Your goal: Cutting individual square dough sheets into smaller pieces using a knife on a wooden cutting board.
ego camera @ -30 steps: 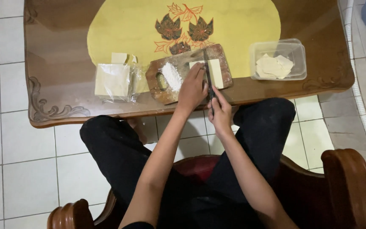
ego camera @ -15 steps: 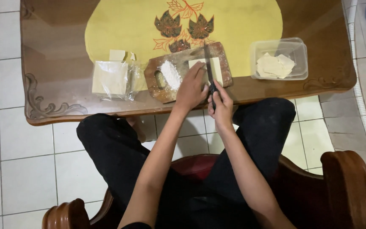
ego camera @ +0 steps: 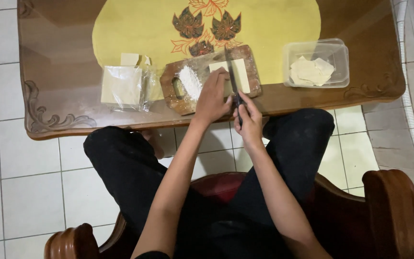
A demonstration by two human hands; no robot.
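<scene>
A wooden cutting board (ego camera: 176, 81) lies on the table's near edge with a small heap of white flour (ego camera: 189, 81) and a pale square dough sheet (ego camera: 238, 74) on it. My left hand (ego camera: 212, 98) rests flat on the sheet's left part, holding it down. My right hand (ego camera: 248, 117) grips the dark handle of a knife (ego camera: 230, 72) whose blade lies across the sheet, pointing away from me.
A clear plastic bag of pale square sheets (ego camera: 123, 86) lies left of the board, with loose pieces (ego camera: 130, 58) behind it. A clear plastic box (ego camera: 339, 52) holding cut pieces stands at the right. The brown table (ego camera: 58, 72) has a yellow leaf-patterned mat (ego camera: 135, 29). I sit on a wooden chair (ego camera: 391, 211).
The camera has shifted slightly. My hands stay on the board, with the knife blade still across the sheet; no clear movement of anything else.
</scene>
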